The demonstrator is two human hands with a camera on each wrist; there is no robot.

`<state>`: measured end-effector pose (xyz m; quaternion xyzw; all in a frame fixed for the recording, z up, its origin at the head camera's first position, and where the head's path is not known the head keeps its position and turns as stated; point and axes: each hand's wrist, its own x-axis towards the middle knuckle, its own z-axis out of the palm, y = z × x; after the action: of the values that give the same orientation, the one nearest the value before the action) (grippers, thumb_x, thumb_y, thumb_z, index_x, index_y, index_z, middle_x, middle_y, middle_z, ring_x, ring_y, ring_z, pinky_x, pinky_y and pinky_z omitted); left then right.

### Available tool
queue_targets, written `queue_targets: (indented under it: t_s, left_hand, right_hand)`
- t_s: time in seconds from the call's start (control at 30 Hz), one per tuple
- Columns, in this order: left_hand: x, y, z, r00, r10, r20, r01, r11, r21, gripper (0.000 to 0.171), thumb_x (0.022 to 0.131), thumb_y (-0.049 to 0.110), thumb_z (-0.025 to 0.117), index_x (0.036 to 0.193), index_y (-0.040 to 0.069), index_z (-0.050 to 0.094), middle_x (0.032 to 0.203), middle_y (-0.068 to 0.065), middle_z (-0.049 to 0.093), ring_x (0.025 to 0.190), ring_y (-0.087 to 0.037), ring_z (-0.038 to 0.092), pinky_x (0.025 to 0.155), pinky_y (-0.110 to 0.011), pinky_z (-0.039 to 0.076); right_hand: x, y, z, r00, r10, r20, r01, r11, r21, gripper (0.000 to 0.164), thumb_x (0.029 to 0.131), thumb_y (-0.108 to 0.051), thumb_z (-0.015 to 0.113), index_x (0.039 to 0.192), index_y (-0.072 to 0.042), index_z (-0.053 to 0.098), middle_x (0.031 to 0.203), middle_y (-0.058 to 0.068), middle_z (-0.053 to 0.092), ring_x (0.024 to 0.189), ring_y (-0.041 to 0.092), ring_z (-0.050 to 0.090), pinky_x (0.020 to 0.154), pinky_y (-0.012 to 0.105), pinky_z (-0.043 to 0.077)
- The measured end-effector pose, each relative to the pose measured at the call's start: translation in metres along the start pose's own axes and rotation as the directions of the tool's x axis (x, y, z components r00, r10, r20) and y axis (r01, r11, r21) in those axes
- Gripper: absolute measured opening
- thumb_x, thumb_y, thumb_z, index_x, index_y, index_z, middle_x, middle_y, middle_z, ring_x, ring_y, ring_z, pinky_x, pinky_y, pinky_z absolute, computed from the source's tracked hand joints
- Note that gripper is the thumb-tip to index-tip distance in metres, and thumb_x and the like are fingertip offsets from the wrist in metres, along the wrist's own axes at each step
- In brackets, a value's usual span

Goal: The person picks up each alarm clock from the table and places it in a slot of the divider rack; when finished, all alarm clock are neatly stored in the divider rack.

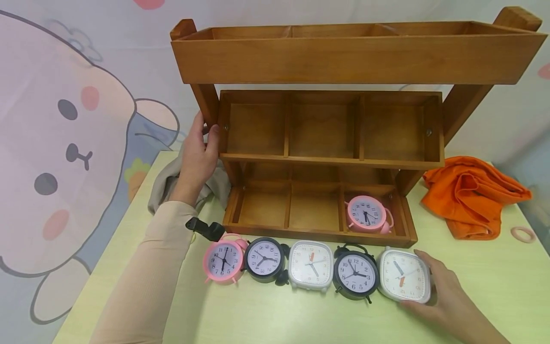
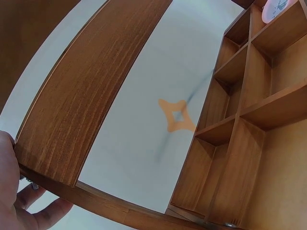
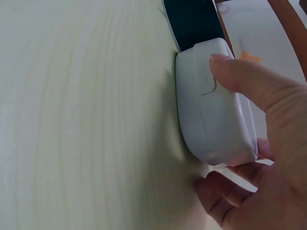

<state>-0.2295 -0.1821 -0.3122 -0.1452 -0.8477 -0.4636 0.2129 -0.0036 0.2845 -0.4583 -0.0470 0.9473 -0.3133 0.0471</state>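
Note:
My left hand point(image 1: 199, 155) grips the left side post of a brown wooden tiered shelf point(image 1: 343, 62); in the left wrist view its fingers point(image 2: 53, 214) curl round the frame's edge. With thumb and fingers, my right hand point(image 1: 451, 296) holds the sides of a white square alarm clock point(image 1: 405, 275) at the right end of a row on the table. Leftward along that row lie a black alarm clock point(image 1: 356, 273), another white clock point(image 1: 311, 265), another black one point(image 1: 264, 258) and a pink one point(image 1: 223, 261). Another pink clock point(image 1: 366, 213) sits in the shelf's bottom right compartment.
An orange cloth point(image 1: 472, 196) lies crumpled right of the shelf, near a pink ring point(image 1: 523, 234). A grey cloth point(image 1: 165, 184) is bunched behind my left forearm. The pale table point(image 1: 258, 315) meets a curtain printed with a cartoon animal point(image 1: 64, 143).

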Motion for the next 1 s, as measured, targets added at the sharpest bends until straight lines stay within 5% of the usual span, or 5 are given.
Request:
queue_targets:
  t_s: [0.1,0.27,0.57,0.8,1.0]
  left_hand:
    - [0.0,0.0,0.0,1.0,-0.003,0.001,0.003,1.0,0.002,0.046,0.105,0.023,0.04,0.149,0.012,0.037,0.143,-0.011,0.05,0.127,-0.027,0.054,0.098,-0.05,0.052]
    - [0.0,0.0,0.0,1.0,-0.006,0.001,0.006,1.0,0.003,0.045,0.105,0.024,0.04,0.149,0.013,0.037,0.143,-0.01,0.05,0.127,-0.027,0.054,0.098,-0.051,0.052]
    - [0.0,0.001,0.0,1.0,-0.007,-0.004,0.007,1.0,0.007,0.046,0.105,0.024,0.04,0.15,0.013,0.037,0.144,-0.009,0.05,0.128,-0.028,0.054,0.099,-0.051,0.052]
    - [-0.001,0.001,0.0,1.0,-0.003,-0.009,0.003,1.0,0.023,0.045,0.105,0.022,0.04,0.149,0.011,0.038,0.143,-0.011,0.051,0.128,-0.028,0.054,0.097,-0.05,0.053]
    - [0.0,0.001,-0.001,1.0,-0.006,-0.007,0.006,1.0,0.016,0.046,0.105,0.024,0.04,0.149,0.012,0.037,0.143,-0.011,0.051,0.128,-0.027,0.054,0.098,-0.05,0.053]
  right_hand:
    - [0.0,0.0,-0.002,1.0,0.029,0.005,-0.029,1.0,-0.005,0.113,0.067,-0.042,0.089,0.15,0.0,0.026,0.14,0.028,0.041,0.118,0.041,0.045,0.097,0.048,0.044]
    - [-0.003,0.001,-0.004,0.998,0.06,0.009,-0.06,0.998,-0.028,0.111,0.066,-0.048,0.088,0.148,0.0,0.029,0.137,0.025,0.045,0.108,0.036,0.054,0.077,0.02,0.046]
    - [-0.007,-0.008,-0.021,0.998,0.018,-0.054,-0.019,1.0,-0.017,0.11,0.064,-0.038,0.092,0.149,-0.006,0.031,0.135,0.019,0.047,0.096,0.03,0.058,0.068,0.019,0.048]
    - [0.011,-0.036,-0.037,0.987,-0.092,-0.13,0.094,0.996,0.009,0.106,0.061,-0.037,0.094,0.146,-0.009,0.037,0.133,0.014,0.052,0.095,-0.011,0.041,0.073,0.012,0.045]
    - [0.041,-0.063,-0.041,0.98,-0.158,-0.117,0.162,0.987,0.019,0.102,0.063,-0.038,0.093,0.145,-0.009,0.04,0.125,0.009,0.055,0.093,0.004,0.047,0.071,0.02,0.045]
